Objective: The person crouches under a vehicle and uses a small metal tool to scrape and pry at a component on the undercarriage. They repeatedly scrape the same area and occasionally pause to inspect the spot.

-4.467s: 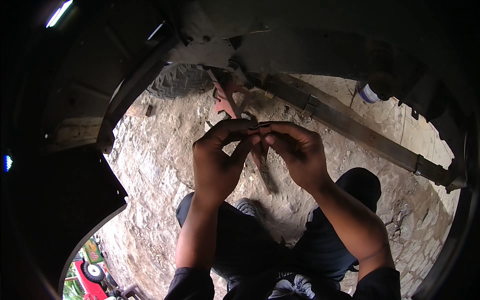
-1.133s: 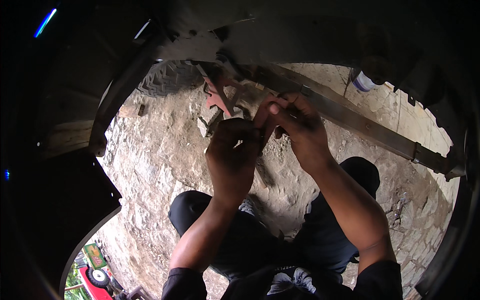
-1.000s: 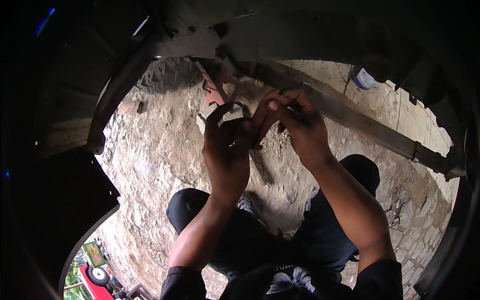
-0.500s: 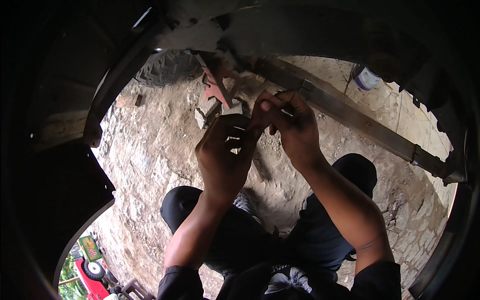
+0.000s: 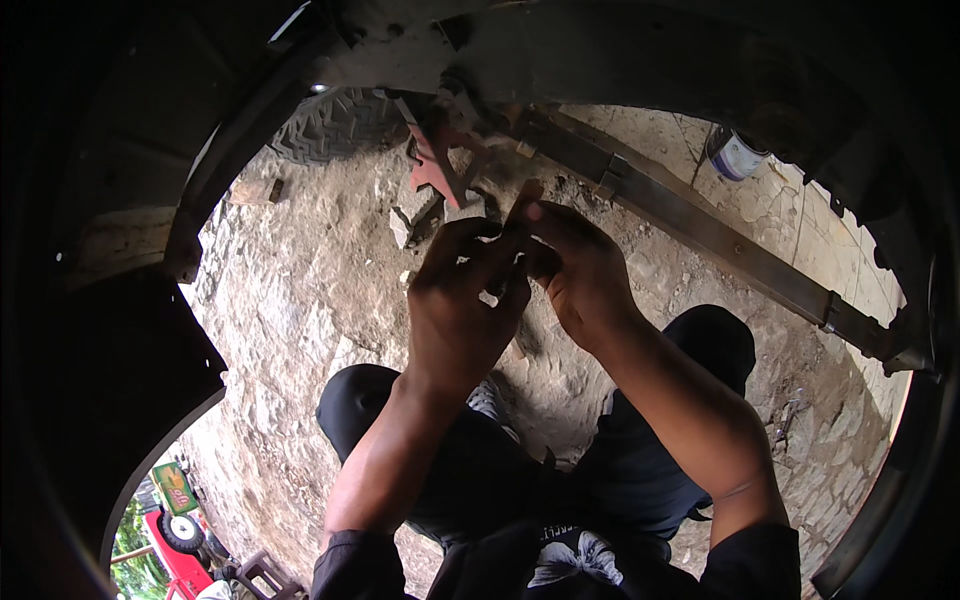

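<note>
My left hand and my right hand meet at mid-view, fingers curled closed around a small, flat reddish-brown piece. My right thumb lies across it, and its lower part is hidden by the fingers. Behind them, a worn red metal stand rests among grey concrete chunks. A long rusty steel beam runs diagonally beyond my right hand. My bent knees in dark trousers are beneath my forearms.
Dark vehicle bodywork arches overhead and down both sides. A treaded tyre and wooden block are at upper left, a white-and-purple can at upper right. A red wheeled object and grey crate show at lower left.
Compared with 4.5 seconds ago, both hands are higher and closer together, the piece more upright and more covered by fingers. In the last second my right hand has shifted slightly left.
</note>
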`<state>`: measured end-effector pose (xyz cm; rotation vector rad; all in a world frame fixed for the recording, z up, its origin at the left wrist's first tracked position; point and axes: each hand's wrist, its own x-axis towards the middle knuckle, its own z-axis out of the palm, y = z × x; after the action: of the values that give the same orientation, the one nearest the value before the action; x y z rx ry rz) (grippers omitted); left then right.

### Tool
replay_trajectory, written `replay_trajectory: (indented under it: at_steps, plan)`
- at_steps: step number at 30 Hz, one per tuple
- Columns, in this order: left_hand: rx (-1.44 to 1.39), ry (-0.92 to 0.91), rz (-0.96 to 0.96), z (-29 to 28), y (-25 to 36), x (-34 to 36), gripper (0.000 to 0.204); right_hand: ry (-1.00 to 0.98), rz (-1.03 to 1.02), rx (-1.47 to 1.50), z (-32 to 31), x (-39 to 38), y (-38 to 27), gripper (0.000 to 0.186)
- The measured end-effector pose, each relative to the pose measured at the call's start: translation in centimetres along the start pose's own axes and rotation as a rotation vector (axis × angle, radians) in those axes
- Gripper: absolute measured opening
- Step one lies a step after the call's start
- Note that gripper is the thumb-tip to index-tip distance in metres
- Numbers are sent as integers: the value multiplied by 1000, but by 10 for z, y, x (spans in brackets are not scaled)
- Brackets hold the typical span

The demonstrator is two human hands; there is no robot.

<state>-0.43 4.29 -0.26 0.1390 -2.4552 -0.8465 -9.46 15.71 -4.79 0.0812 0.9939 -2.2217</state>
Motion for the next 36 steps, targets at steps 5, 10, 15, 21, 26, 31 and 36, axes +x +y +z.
replay_trajectory:
  at_steps: [5,10,15,21,26,31,36]
  plan:
    - [-57,-71,21,11,-8,-4,27,21,1,82,-1,1,-2,30]
    - [-30,-124,-46,8,-29,13,26,173,9,70,5,23,4,22]
    - [-100,-523,-315,-6,-70,57,55,255,-375,-379,-14,130,2,22]
    - [-138,-326,-418,1,-107,64,44,641,-829,-984,-17,179,16,17]
    - [-170,-316,-414,-7,-105,63,42,492,-1097,-1093,-16,189,19,13]
    - [-155,-375,-396,-12,-112,60,40,432,-1170,-1334,-12,189,23,11]
    - [-268,-443,-392,-1,-113,63,39,273,-1146,-1364,-21,199,15,18]
